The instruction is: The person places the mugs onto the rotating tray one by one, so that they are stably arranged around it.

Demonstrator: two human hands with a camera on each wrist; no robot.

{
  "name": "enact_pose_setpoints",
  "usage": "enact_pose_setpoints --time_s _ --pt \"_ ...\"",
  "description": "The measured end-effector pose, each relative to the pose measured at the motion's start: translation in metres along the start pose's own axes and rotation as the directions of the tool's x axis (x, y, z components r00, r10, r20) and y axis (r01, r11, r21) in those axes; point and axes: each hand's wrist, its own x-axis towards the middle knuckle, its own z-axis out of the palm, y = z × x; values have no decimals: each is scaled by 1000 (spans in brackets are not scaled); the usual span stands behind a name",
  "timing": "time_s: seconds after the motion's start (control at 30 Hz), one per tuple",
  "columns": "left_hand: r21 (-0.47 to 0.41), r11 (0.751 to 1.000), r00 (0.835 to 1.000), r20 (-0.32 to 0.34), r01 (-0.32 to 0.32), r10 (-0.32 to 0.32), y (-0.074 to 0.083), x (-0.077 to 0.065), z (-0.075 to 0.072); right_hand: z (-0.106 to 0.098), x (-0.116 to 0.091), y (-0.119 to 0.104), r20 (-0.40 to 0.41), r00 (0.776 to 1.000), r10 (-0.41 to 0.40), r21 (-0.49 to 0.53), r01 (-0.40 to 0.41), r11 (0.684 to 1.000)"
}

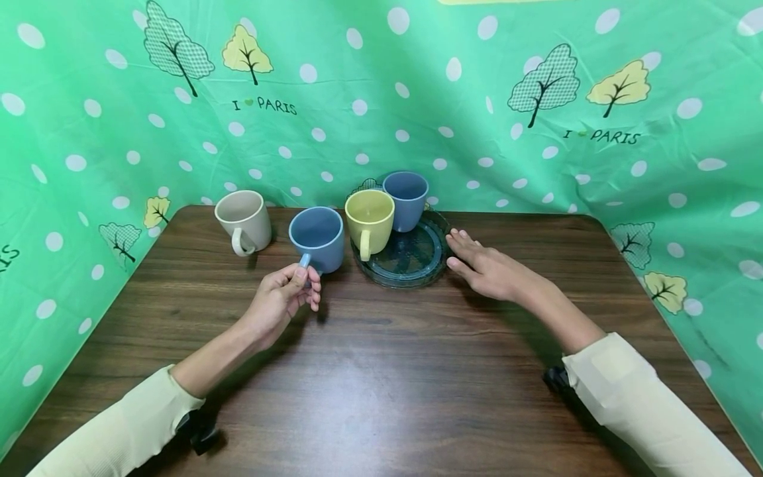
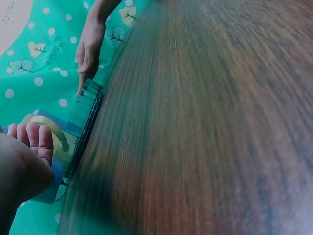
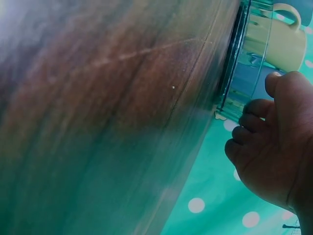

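My left hand pinches the handle of a blue mug, which is just left of a round clear tray. In the left wrist view the same hand hides most of that mug. On the tray stand a yellow mug, its handle toward me, and a second blue mug behind it to the right. With fingers straight, my right hand touches the tray's right rim. The right wrist view shows this hand beside the tray's clear wall.
A white mug stands on the wooden table at the back left, its handle toward me. A green dotted curtain hangs right behind the table's back edge and along both sides.
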Motion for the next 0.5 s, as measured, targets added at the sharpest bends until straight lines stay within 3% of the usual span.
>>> enact_pose_setpoints --time_s 0.5 --pt "11 1000 1000 10 -4 4 1 -1 4 3 -5 -1 -9 1000 -6 6 6 1000"
